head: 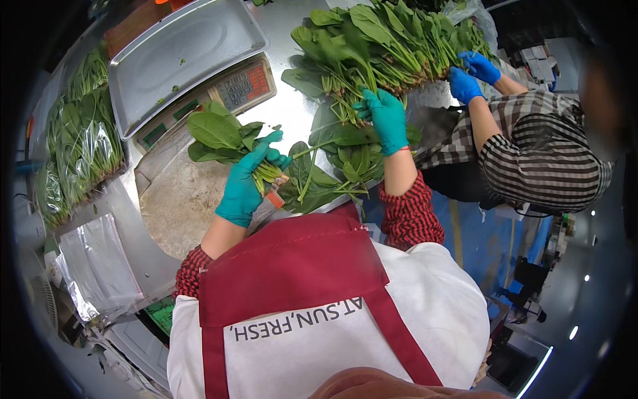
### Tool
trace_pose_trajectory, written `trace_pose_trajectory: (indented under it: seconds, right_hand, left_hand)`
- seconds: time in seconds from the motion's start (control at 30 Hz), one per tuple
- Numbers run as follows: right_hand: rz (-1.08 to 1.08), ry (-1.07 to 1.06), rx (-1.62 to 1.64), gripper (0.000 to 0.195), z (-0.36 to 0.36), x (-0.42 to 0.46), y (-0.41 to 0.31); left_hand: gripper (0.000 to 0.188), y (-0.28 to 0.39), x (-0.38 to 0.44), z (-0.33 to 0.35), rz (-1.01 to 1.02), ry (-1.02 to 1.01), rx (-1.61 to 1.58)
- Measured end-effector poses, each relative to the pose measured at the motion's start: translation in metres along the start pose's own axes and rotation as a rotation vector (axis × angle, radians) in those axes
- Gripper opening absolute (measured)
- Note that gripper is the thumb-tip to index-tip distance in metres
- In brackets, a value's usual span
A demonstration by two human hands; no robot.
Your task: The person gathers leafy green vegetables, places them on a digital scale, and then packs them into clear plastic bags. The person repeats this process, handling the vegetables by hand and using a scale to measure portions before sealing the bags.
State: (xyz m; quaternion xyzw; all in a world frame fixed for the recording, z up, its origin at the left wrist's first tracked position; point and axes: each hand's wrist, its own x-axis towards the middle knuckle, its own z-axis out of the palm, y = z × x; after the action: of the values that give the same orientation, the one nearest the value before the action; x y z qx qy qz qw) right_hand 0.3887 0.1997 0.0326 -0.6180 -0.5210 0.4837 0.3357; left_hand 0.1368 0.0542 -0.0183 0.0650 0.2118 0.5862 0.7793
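In a green glove, my left hand point(244, 182) grips a small bunch of spinach point(214, 130); its leaves point away from me and the pinkish root ends stick out near my thumb side. A small orange piece point(275, 198) shows just below those roots; what it is I cannot tell. My right hand point(384, 119), gloved alike, closes on a spinach plant point(368, 70) at the near edge of a large spinach pile point(398, 40). The raised leaves there are blurred. Loose spinach leaves point(314, 174) lie on the metal table between my hands.
A digital scale point(244, 85) with a metal tray point(187, 65) stands at the back left. Bagged spinach point(82, 144) lies far left, above a stack of clear plastic bags point(102, 264). On the right, a co-worker's blue-gloved hands point(471, 77) touch the pile.
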Motion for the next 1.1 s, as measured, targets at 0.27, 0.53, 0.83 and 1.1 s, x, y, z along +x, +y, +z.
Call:
trace_pose_trajectory:
  seconds: [0.27,0.53,0.83,1.1]
  right_hand:
    - [0.172,-0.499,0.858,0.042,0.063,-0.071,-0.001]
    - [-0.214,-0.509,-0.234,0.029,0.100,-0.096,0.021]
    - [-0.045,-0.337,-0.125,0.019,0.104,-0.076,0.031]
    - [-0.544,0.333,-1.051,0.032,0.008,0.004,0.025]
  left_hand:
    - [0.046,-0.003,0.003,0.009,0.010,0.044,-0.074]
    - [0.034,-0.011,0.003,0.013,0.077,0.110,0.175]
    - [0.018,-0.011,-0.003,0.009,0.009,0.270,0.105]
    - [0.027,0.004,-0.012,0.003,0.146,0.319,0.906]
